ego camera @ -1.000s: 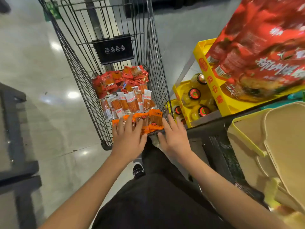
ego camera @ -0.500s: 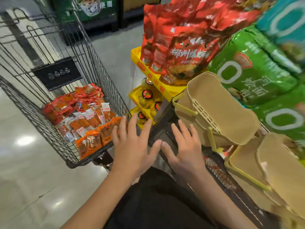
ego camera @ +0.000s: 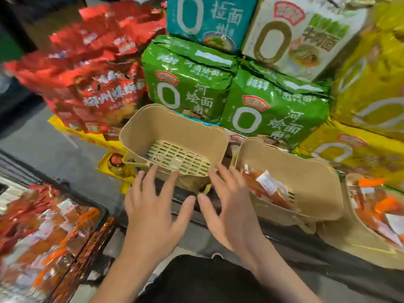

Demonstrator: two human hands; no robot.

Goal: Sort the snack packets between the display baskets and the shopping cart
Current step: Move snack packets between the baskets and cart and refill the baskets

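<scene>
Three tan display baskets stand in a row on the dark shelf. The left basket (ego camera: pixel 142 130) holds nothing and shows its slotted bottom. The middle basket (ego camera: pixel 310 171) holds a few orange snack packets (ego camera: pixel 269 186). The right basket (ego camera: pixel 349 235) at the frame's edge holds several packets (ego camera: pixel 380 206). My left hand (ego camera: pixel 153 206) and my right hand (ego camera: pixel 229 204) hover side by side with fingers spread, just in front of the left basket, holding nothing. The shopping cart (ego camera: pixel 102 217) at the lower left is filled with red and orange packets (ego camera: pixel 41 232).
Behind the baskets are stacked large noodle packs: red (ego camera: pixel 98 68), green (ego camera: pixel 188 82), teal (ego camera: pixel 209 18), white (ego camera: pixel 301 33) and yellow (ego camera: pixel 371 79). A yellow tray with capped bottles (ego camera: pixel 115 162) sits left of the left basket. Grey floor lies to the left.
My view has swung right from the cart to the shelf. Both hands left the cart's packets and moved, holding nothing, up to the front of the left basket.
</scene>
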